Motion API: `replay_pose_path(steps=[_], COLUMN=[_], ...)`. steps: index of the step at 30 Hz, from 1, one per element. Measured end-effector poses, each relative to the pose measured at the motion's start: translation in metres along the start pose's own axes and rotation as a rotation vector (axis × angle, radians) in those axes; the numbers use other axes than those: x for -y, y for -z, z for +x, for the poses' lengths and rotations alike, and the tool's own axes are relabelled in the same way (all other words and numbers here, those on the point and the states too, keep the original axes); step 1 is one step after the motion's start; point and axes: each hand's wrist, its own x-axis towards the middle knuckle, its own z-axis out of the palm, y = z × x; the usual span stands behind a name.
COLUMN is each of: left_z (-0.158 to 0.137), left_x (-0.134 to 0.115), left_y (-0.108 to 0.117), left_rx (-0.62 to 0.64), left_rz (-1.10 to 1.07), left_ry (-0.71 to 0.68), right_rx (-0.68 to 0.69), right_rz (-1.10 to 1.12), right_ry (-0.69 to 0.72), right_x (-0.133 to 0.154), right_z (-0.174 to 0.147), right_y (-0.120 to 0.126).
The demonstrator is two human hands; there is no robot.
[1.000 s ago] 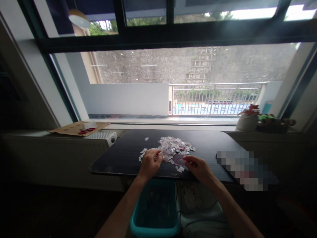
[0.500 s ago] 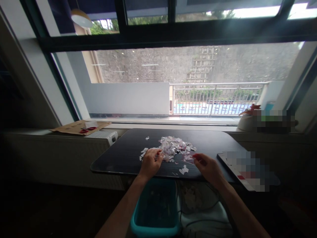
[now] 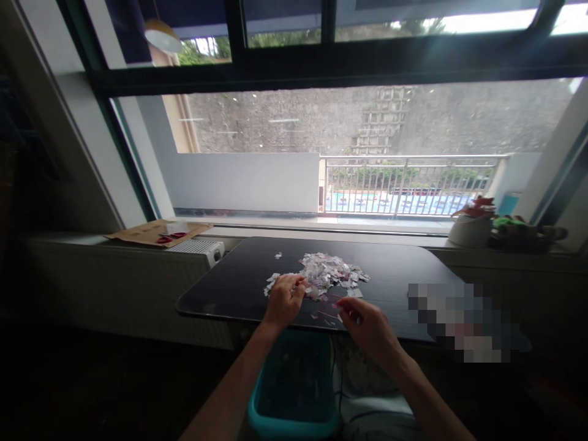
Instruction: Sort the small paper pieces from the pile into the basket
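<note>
A heap of small torn paper scraps (image 3: pixel 326 272), white with some pinkish bits, lies on the dark tabletop (image 3: pixel 243 297). At the heap's left front edge rests my left hand (image 3: pixel 285 299), its fingers loosely bent and the thumb apart, with no object visible in it. My right hand (image 3: pixel 370 324) is in front of the heap, thumb and fingertips pinched together. From them a thin see-through piece with a reddish tint (image 3: pixel 328 303) extends leftward, close to the tabletop; its exact kind is unclear. A few scraps lie loose near it.
Below the table's front edge stands a turquoise plastic bin (image 3: pixel 294 422). A blurred-out flat item (image 3: pixel 463 324) lies at the table's right. Red-handled scissors (image 3: pixel 171 237) rest on brown paper (image 3: pixel 138 233) at the left sill. A white pot (image 3: pixel 471 229) stands at the right.
My right hand has moved left and slightly nearer, and the see-through piece has shifted left with it. My left hand stays by the heap. The whole view has shifted slightly.
</note>
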Motion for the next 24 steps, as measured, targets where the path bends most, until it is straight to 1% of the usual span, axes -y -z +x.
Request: replay_pose_path(steps=[5,10,13,16,20,22,24], left_z=[0.0,0.0,0.0,0.0,0.001,0.001,0.001], left_x=[0.001,-0.001,-0.002,-0.002,-0.003,-0.003,-0.003], left_y=[0.0,0.0,0.001,0.001,0.001,0.001,0.001], left_rx=[0.003,-0.001,-0.002,-0.001,0.001,0.0,0.001], left_rz=[0.002,0.0,-0.003,-0.001,0.0,-0.002,0.0], left_ry=[-0.007,-0.006,0.0,0.007,0.009,0.008,0.005], right_rx=[0.068,0.052,0.106,0.092,-0.049,-0.048,-0.013], right_rz=[0.151,0.143,0.164,0.161,0.125,0.094,0.077], right_ry=[0.062,0.02,0.046,0.039,-0.08,-0.108,-0.111], right_x=[0.007,0.01,0.01,-0.001,-0.03,-0.04,-0.045], right_z=[-0.005,-0.007,-0.007,-0.005,-0.005,-0.009,-0.013], right_y=[-0.007,-0.01,-0.008,0.004,0.029,0.038,0.041])
